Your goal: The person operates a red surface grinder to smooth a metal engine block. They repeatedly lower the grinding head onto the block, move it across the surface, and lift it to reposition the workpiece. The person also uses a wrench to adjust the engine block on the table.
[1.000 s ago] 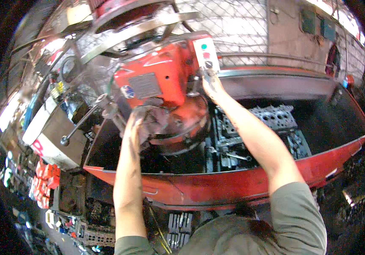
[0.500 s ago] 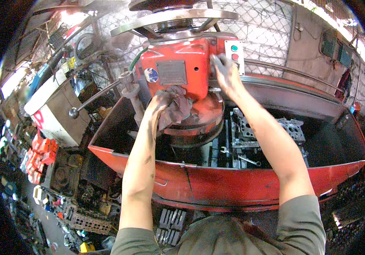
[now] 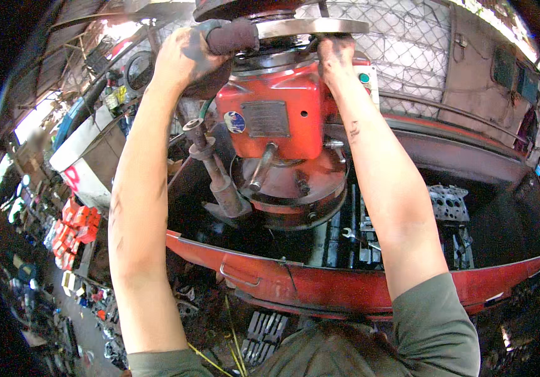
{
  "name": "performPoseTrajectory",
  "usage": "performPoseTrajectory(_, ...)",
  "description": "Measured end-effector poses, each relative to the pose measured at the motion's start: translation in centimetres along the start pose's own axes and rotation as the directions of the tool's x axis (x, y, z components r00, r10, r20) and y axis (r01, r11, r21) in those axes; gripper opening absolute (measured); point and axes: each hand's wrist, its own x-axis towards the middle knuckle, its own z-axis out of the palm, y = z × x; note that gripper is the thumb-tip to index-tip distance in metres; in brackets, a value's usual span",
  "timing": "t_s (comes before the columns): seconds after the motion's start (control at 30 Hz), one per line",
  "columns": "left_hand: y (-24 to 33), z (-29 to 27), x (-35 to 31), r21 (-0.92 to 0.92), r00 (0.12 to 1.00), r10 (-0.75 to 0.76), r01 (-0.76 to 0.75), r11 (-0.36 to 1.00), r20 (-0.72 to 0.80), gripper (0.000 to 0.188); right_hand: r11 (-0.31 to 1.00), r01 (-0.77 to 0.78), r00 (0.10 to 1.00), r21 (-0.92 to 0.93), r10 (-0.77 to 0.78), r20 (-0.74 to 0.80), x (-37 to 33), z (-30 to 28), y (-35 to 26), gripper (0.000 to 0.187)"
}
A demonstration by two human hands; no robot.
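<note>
My left hand (image 3: 196,55) is closed on a dark purplish-brown rag (image 3: 233,36), which wraps the left part of a metal handwheel's rim (image 3: 314,26). Darker cloth seems to hang below that hand. My right hand (image 3: 338,55) reaches up under the right side of the same rim, its fingers curled and partly hidden by the wheel. Below the wheel sits the red machine head (image 3: 270,129), with a metal plate and a round sticker on its front. A short metal handle (image 3: 263,168) sticks out under it, above a round grinding-head cover (image 3: 295,191).
A control box with a green button (image 3: 364,78) is beside my right wrist. The red trough (image 3: 339,286) holds a cylinder head (image 3: 449,204) and a wrench (image 3: 349,233). A metal post (image 3: 210,160) stands left of the head. Red boxes (image 3: 75,229) are stacked at far left.
Both hands have risen to the handwheel. The left carried the rag up from the machine head's lower front, uncovering the short handle; the right left the area beside the control box. The view has shifted slightly.
</note>
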Motion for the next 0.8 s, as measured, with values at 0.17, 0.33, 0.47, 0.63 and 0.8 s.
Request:
performPoseTrajectory(0.17,-2.3,3.0,0.4,0.034,0.787,0.342,-0.380,0.924,-0.514,0.058,1.000,0.024,1.000,0.010,-0.024,0.003,0.0,0.6,-0.9,0.022)
performPoseTrajectory(0.33,-3.8,4.4,0.2,0.025,0.812,0.311,-0.345,0.938,-0.494,0.063,0.999,0.042,0.999,-0.003,-0.042,0.007,0.0,0.8,-0.6,0.021)
performPoseTrajectory(0.47,-4.1,4.6,0.1,0.012,0.821,0.285,-0.321,0.947,-0.495,0.064,0.999,0.040,0.999,-0.011,-0.040,0.014,-0.3,0.6,-0.4,0.021)
performPoseTrajectory(0.63,-3.9,4.5,0.0,-0.022,0.793,0.259,-0.325,0.946,-0.551,0.061,0.998,0.053,0.998,-0.018,-0.053,0.015,-0.4,0.3,-0.5,0.021)
performPoseTrajectory(0.8,-3.1,4.1,-0.2,-0.103,0.816,0.208,-0.310,0.945,-0.540,0.057,0.998,0.059,0.998,-0.031,-0.059,0.027,-0.4,-0.3,-0.3,0.022)
